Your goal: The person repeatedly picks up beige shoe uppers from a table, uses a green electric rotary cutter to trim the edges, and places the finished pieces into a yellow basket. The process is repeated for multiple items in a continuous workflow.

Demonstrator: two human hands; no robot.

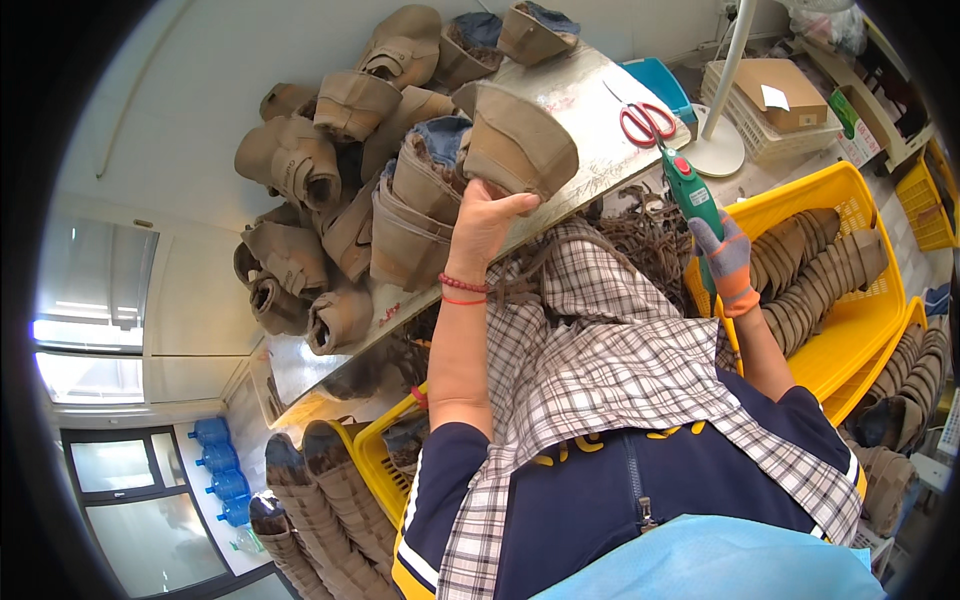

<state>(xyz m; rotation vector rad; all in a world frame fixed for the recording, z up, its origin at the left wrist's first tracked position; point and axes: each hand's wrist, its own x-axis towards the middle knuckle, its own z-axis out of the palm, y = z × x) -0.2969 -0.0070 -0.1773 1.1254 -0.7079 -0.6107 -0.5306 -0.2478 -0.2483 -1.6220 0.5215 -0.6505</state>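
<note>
My bare left hand (485,218) pinches the lower edge of a tan cap (522,145) and holds it over the table edge. Several more caps in a nested stack (408,225) stand just left of that hand, with fuzzy brown and blue lining showing. My right hand (728,265), in a grey and orange glove, is wrapped round a green handheld power tool (688,185) with a red front part. The tool's tip points up toward red-handled scissors (648,125) lying on the table.
Loose caps (300,165) are heaped on the worktable (590,115). Brown scraps (640,235) lie between the table and my lap. A yellow crate (840,345) with stacked caps stands at the right. A white pole (728,70) rises near a cardboard box (780,90). More stacks (325,500) sit lower left.
</note>
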